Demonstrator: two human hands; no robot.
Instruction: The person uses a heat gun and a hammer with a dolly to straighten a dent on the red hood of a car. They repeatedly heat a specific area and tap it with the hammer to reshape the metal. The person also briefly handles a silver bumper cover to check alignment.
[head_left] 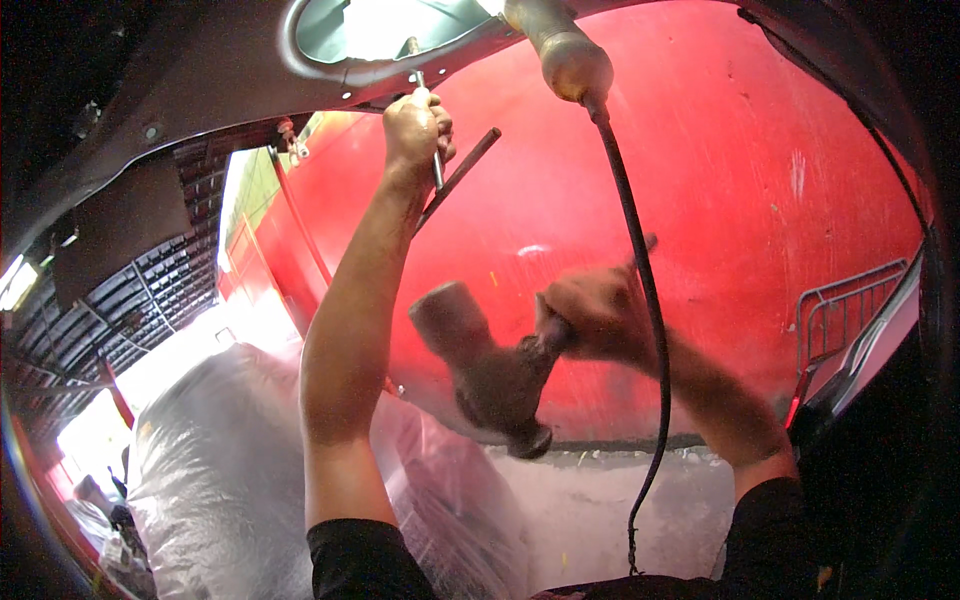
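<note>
My left hand point(413, 130) is raised and closed around a metal rod with a crossbar at its lower end, a T-handle bar point(468, 172). The rod's upper end reaches the rim of an oval opening point(292, 45) in the dark metal panel point(215, 112) overhead. Lower and to the right, my right hand point(598, 312) grips a hammer point(500, 385) by its handle. The hammer head hangs tilted to the left of that hand, apart from the rod, and looks slightly blurred.
A work lamp point(577, 65) hangs at the top, its black cord point(640, 240) running down past my right hand. Behind is a red wall point(740, 150). Clear plastic sheeting point(220, 470) covers something bulky at lower left. A metal rack point(850, 295) stands at right.
</note>
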